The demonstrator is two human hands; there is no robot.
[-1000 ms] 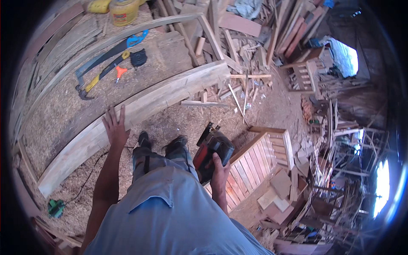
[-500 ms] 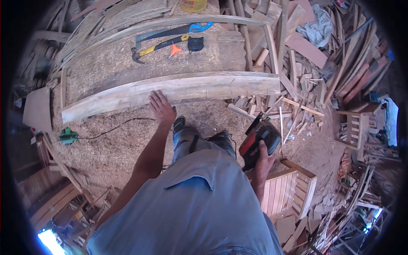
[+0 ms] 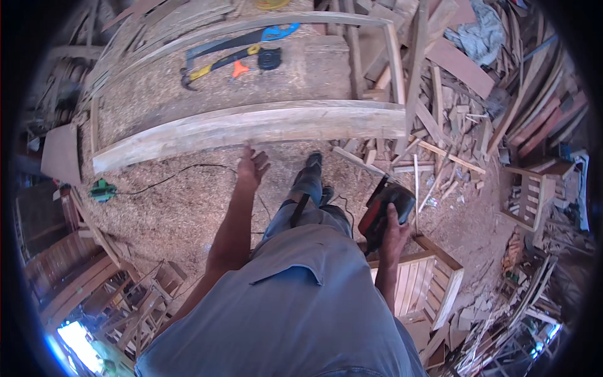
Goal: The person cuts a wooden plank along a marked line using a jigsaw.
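My left hand hovers just on the near side of a long pale wooden board, with its fingers apart and nothing in them. That board is the near side of a long wooden frame lying across the work area. On the right, my right hand grips a black and red corded power tool that looks like a jigsaw, its flat plate facing the board's side. Inside the frame lie a blue-handled handsaw, a yellow and black hammer, an orange tool and a black tape measure.
A green power tool with a black cord lies on the sawdust at left. Wood offcuts are heaped at right. A slatted wooden piece stands by my right forearm. My foot is near the board.
My left hand has come off the board, back toward me, and turned. One foot has stepped forward to the right. My right hand still holds the jigsaw, and the view has shifted slightly.
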